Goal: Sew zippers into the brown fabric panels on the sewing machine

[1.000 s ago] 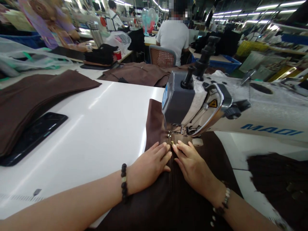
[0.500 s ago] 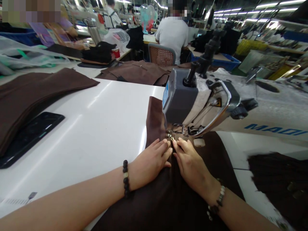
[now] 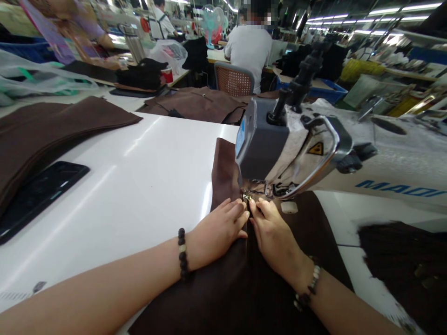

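Observation:
A dark brown fabric piece with a zipper down its middle lies under the head of a white sewing machine. My left hand rests flat on the fabric left of the zipper, fingers stretched toward the presser foot. My right hand lies flat on the fabric right of the zipper, fingertips close to the brass zipper slider at the foot. Both hands press the cloth and grip nothing.
A stack of brown fabric and a black phone lie at the left of the white table. More dark cloth sits at the right. A person in a white shirt sits ahead with their back turned.
Both hands have slid forward with the fabric, closer to the presser foot. The zipper slider now sits right at the foot.

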`<state>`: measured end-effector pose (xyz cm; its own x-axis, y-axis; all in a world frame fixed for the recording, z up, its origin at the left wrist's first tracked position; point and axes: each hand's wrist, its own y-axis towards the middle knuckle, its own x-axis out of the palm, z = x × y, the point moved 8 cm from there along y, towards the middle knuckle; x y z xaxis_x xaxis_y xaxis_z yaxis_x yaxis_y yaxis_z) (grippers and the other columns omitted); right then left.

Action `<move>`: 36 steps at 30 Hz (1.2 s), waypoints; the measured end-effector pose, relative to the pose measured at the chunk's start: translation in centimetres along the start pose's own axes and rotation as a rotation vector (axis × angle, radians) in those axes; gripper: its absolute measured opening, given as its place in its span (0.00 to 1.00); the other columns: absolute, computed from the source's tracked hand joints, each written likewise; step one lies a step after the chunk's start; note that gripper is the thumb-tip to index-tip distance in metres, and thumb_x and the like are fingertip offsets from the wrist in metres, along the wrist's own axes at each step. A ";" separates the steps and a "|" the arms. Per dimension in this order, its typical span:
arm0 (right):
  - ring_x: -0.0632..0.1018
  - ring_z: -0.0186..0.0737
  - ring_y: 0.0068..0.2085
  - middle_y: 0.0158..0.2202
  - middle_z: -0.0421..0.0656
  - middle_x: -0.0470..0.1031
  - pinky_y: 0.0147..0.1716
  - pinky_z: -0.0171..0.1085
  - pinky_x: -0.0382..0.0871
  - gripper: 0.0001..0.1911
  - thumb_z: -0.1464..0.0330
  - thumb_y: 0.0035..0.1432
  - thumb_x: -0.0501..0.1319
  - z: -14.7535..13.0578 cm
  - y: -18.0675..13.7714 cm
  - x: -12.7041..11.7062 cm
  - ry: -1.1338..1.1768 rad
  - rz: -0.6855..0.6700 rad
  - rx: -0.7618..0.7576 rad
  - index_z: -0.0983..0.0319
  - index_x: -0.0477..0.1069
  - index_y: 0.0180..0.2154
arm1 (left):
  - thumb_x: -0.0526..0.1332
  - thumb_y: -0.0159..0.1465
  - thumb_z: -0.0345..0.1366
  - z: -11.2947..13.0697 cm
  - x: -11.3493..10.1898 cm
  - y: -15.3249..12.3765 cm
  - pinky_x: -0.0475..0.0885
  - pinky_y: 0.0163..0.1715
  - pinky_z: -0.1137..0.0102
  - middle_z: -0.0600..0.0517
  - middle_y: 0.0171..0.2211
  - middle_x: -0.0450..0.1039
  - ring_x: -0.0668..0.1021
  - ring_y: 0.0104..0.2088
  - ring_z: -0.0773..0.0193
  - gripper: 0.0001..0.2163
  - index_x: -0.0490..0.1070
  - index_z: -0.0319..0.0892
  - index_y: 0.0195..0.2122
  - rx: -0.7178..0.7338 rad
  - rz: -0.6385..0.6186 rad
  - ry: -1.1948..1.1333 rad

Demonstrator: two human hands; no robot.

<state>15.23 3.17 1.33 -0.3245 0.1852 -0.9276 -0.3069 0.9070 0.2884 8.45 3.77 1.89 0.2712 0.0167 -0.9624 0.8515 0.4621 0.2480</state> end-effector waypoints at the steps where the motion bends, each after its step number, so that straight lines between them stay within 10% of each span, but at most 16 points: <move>1: 0.68 0.46 0.44 0.43 0.54 0.67 0.45 0.46 0.68 0.17 0.76 0.59 0.46 0.1 0.2 0.0 0.001 -0.001 -0.006 0.73 0.63 0.49 | 0.60 0.59 0.41 -0.1 0.0 0.1 0.62 0.53 0.61 0.42 0.46 0.65 0.68 0.50 0.54 0.19 0.64 0.33 0.47 0.001 0.001 0.002; 13: 0.57 0.48 0.59 0.58 0.50 0.57 0.55 0.59 0.53 0.25 0.68 0.60 0.49 0.4 -2.8 -0.2 -0.106 -0.128 0.064 0.66 0.52 0.58 | 0.56 0.63 0.39 0.6 -0.7 -1.3 0.63 0.54 0.61 0.39 0.50 0.65 0.67 0.53 0.54 0.18 0.64 0.31 0.48 -0.024 -0.006 -0.003; 36: 0.58 0.48 0.59 0.57 0.54 0.59 0.55 0.58 0.53 0.23 0.66 0.60 0.50 0.6 -2.8 -0.5 -0.055 -0.167 -0.060 0.66 0.57 0.56 | 0.59 0.61 0.37 1.6 0.8 -1.9 0.60 0.56 0.55 0.36 0.55 0.59 0.61 0.57 0.48 0.21 0.59 0.30 0.53 -0.055 -0.068 -0.045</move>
<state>16.82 0.80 0.88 -0.2155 0.0556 -0.9749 -0.4057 0.9031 0.1411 7.70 1.50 0.86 0.2351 -0.0556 -0.9704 0.8427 0.5091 0.1750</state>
